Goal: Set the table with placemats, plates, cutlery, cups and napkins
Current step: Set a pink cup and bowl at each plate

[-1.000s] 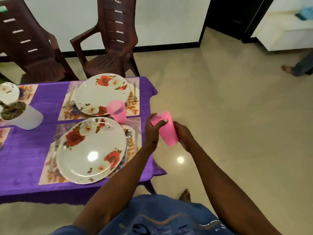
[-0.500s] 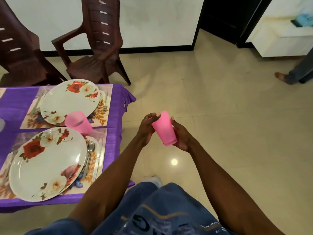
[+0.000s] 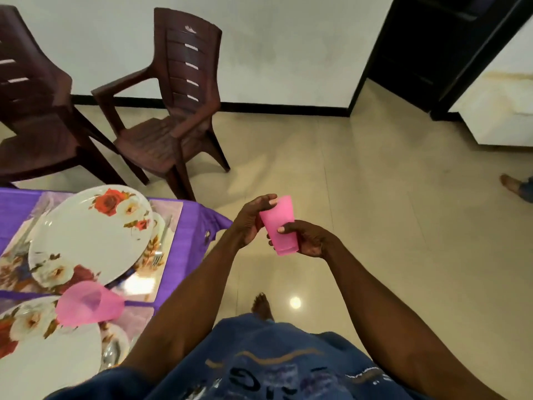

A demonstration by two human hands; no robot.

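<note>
- Nearest the camera, at the lower left, a floral plate (image 3: 49, 368) sits on its placemat with a pink cup (image 3: 88, 306) at its far rim; this cup looks blurred and stretched by the lens, so I cannot tell whether it stands upright.
- Out in front of the body, over the bare floor (image 3: 375, 226) and off the table's right edge, both hands hold a second pink cup stack (image 3: 279, 225): a doubled edge at its base suggests two nested cups, though that is a judgement.
- The right hand (image 3: 310, 238) wraps the lower part, thumb across the front; the left hand (image 3: 251, 219) pinches the upper part near the rim. Both are grasping it.
- Its long axis runs near upright, the top tipped slightly away, the mouth up.
- It is translucent, smooth, tapered plastic, light and probably slippery.
- The table (image 3: 190, 223) lies to the left of the grip, so the left hand is nearer it.
- Farther left, the second plate (image 3: 86, 235) rests on its placemat (image 3: 170, 226), a fork (image 3: 158, 256) beside it, no cup clearly its own.
- Beyond stands a brown chair (image 3: 173, 119).
</note>
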